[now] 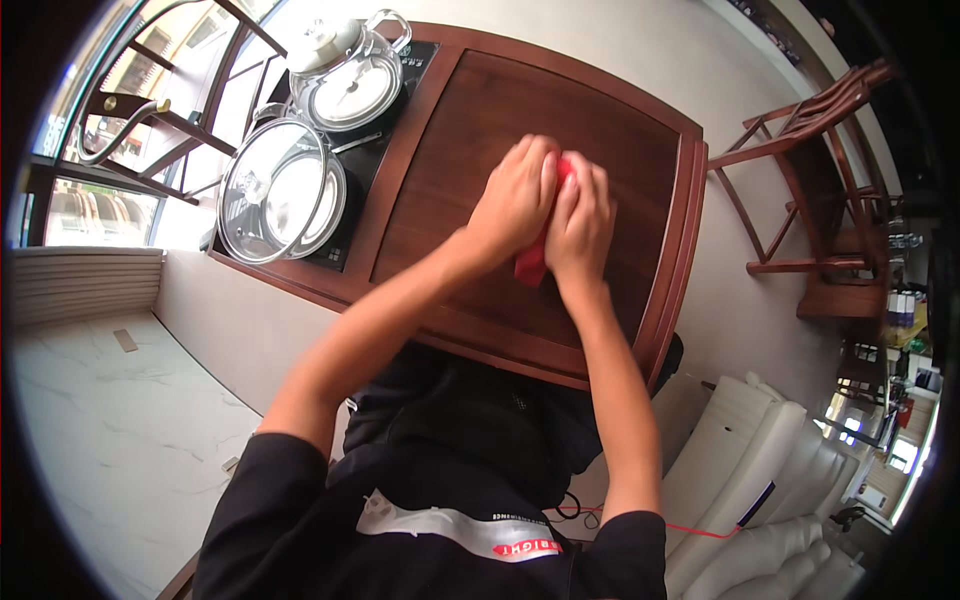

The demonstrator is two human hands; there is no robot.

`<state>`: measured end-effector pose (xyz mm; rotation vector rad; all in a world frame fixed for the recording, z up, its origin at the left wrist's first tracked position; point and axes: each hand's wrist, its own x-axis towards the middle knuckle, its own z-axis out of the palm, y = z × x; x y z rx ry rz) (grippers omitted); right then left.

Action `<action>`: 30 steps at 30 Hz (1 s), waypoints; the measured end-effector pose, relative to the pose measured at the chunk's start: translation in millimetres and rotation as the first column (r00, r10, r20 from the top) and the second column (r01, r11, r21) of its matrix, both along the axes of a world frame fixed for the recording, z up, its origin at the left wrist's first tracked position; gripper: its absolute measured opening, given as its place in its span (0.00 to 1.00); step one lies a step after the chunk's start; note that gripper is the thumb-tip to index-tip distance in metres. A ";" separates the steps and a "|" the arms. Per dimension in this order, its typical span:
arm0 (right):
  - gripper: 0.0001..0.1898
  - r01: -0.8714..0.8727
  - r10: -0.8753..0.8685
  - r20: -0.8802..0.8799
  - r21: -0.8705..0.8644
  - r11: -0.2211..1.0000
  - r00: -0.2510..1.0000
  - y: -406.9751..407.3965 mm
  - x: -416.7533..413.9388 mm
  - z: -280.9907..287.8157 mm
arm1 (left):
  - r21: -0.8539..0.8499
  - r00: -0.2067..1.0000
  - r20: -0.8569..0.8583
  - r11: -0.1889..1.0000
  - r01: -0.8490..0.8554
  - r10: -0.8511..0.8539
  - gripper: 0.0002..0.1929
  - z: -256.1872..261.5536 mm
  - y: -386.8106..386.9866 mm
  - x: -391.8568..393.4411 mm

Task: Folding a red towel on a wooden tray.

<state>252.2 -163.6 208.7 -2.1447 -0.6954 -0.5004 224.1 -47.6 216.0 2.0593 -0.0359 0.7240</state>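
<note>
Both hands are together over the wooden tabletop (pixel 465 135), right of its middle. A narrow red item (pixel 531 264), perhaps folded cloth or paper, lies between them. Its lower end sticks out toward my body, and a small part shows near the fingertips. My left hand (pixel 516 191) presses against it from the left, fingers curled over the far end. My right hand (pixel 583 214) closes on it from the right. Most of the item is hidden by the fingers, so its full shape cannot be told.
On the tabletop's left, a black cooktop (pixel 367 161) carries a glass-walled pot (pixel 349 90) and another pot with a tilted glass lid (pixel 274 191). A wooden chair (pixel 806 172) stands to the right. A pale sofa (pixel 731 442) is at lower right, with a red cord (pixel 697 529) beside it.
</note>
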 end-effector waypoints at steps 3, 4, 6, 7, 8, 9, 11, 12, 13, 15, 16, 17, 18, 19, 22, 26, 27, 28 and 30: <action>0.15 0.101 -0.101 -0.059 -0.004 0.995 0.993 32.4 65.4 -7.2 | 0.116 0.977 0.151 0.978 -0.171 0.153 0.12 -15.9 19.6 71.8; 0.16 0.152 -0.152 -0.058 -0.005 0.988 0.987 32.8 81.4 -10.1 | 0.115 0.974 0.177 0.979 -0.166 0.144 0.12 -20.3 19.9 88.9; 0.16 0.171 -0.172 -0.060 -0.017 0.985 0.983 36.7 98.2 -13.7 | 0.525 0.964 0.221 0.814 -0.247 0.149 0.13 -25.7 30.4 115.8; 0.17 0.167 -0.169 -0.095 -0.035 0.985 0.981 50.2 99.5 -8.4 | 0.417 0.977 0.099 0.884 -0.213 0.189 0.13 -33.6 42.2 123.1; 0.17 0.177 -0.179 -0.086 -0.034 0.984 0.980 48.0 100.5 -7.3 | 0.415 0.978 0.107 0.886 -0.208 0.180 0.13 -29.6 39.8 124.0; 0.16 0.233 -0.235 -0.060 -0.044 0.971 0.970 40.4 95.3 -9.4 | 0.496 0.982 0.124 0.849 -0.186 0.142 0.13 -24.2 31.2 116.2; 0.15 0.268 -0.270 -0.040 -0.043 0.962 0.962 25.3 79.7 -11.7 | 0.346 0.991 0.121 0.934 -0.091 0.052 0.11 -7.9 14.0 90.7; 0.15 0.265 -0.267 -0.052 -0.048 0.963 0.962 23.8 65.7 -8.8 | 0.346 0.993 0.109 0.934 -0.089 0.054 0.11 -9.5 14.5 76.3; 0.14 0.207 -0.209 -0.020 -0.068 0.976 0.978 18.8 47.5 -8.1 | 0.241 0.995 0.083 0.968 -0.069 0.051 0.10 -13.6 15.0 61.0; 0.12 0.071 -0.075 -0.042 -0.091 0.993 0.996 -0.8 2.7 2.8 | 0.120 0.999 0.036 0.993 -0.023 0.019 0.09 -17.1 6.6 19.2; 0.14 0.010 -0.017 -0.053 -0.138 0.990 0.998 -12.5 -22.4 4.2 | 0.111 1.000 0.015 0.994 0.001 -0.003 0.09 -15.1 1.2 -10.1; 0.19 -0.048 0.031 -0.080 -0.209 0.977 0.996 -23.3 -48.4 9.8 | 0.111 0.998 -0.057 0.993 0.038 -0.031 0.10 -9.7 -0.8 -41.9; 0.23 -0.106 0.099 -0.041 -0.253 0.962 0.994 -35.5 -69.1 6.3 | 0.101 0.989 -0.130 0.992 0.079 -0.066 0.12 -4.8 -4.0 -70.7; 0.25 -0.145 0.105 -0.138 -0.326 0.934 0.985 -41.9 -93.1 18.4 | 0.088 0.983 -0.167 0.992 0.091 -0.075 0.14 -0.7 -7.8 -96.4; 0.26 -0.188 0.173 -0.076 -0.342 0.921 0.982 -50.1 -104.2 24.8 | 0.223 0.992 -0.103 0.970 0.094 -0.072 0.13 3.3 -6.8 -109.8; 0.20 -0.127 0.104 -0.107 -0.234 0.964 0.989 -41.7 -42.4 17.4 | 0.154 0.988 -0.123 0.982 0.113 -0.095 0.09 -0.2 -9.0 -42.7; 0.17 -0.101 0.089 -0.065 -0.217 0.971 0.994 -36.5 -23.6 15.7 | 0.169 0.995 -0.064 0.982 0.081 -0.071 0.09 -6.2 -6.6 -20.0; 0.14 -0.062 0.056 -0.031 -0.236 0.970 0.998 -33.3 -1.4 16.6 | 0.180 0.999 0.011 0.982 0.050 -0.052 0.09 -10.1 -6.6 5.6; 0.14 -0.016 0.014 -0.010 -0.229 0.973 1.000 -12.5 41.0 8.3 | 0.303 0.998 0.064 0.953 -0.011 -0.009 0.10 -12.9 10.0 46.5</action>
